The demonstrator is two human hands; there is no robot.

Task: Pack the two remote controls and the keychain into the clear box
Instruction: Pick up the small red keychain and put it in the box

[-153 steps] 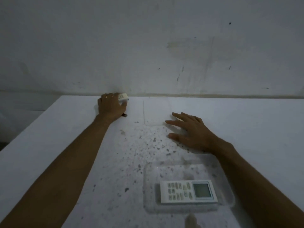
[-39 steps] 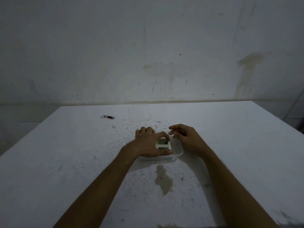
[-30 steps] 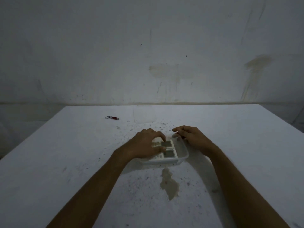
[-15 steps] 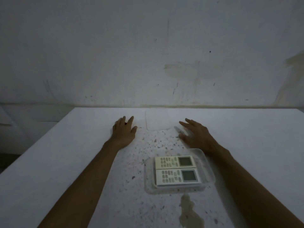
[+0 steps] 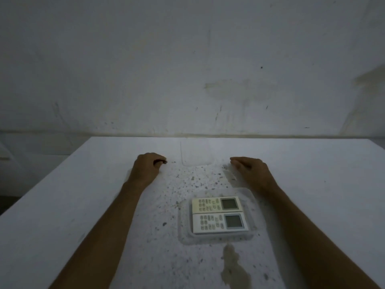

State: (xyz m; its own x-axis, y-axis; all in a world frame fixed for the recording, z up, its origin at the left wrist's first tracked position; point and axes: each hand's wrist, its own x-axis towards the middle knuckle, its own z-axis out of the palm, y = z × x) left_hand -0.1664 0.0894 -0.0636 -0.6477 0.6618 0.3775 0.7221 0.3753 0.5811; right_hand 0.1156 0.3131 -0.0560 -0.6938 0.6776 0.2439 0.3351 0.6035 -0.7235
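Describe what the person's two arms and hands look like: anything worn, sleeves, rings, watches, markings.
Both arms are bare from the bottom edge of the frame up to the hands; no sleeve shows. The left hand and right hand wear no gloves, and neither wrist carries a watch or band. No ring or marking can be made out in the dim light, though the fingers are partly hidden.

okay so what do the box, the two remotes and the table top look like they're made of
Box: thin clear plastic, likely; the speckled table shows through its walls and its rim looks soft-edged.
Remotes: off-white hard plastic, matte, with small raised keys and grey glassy screens.
Table: a smooth white surface, perhaps laminate or painted board; dark specks and a stain lie on top. The dim light leaves that open.
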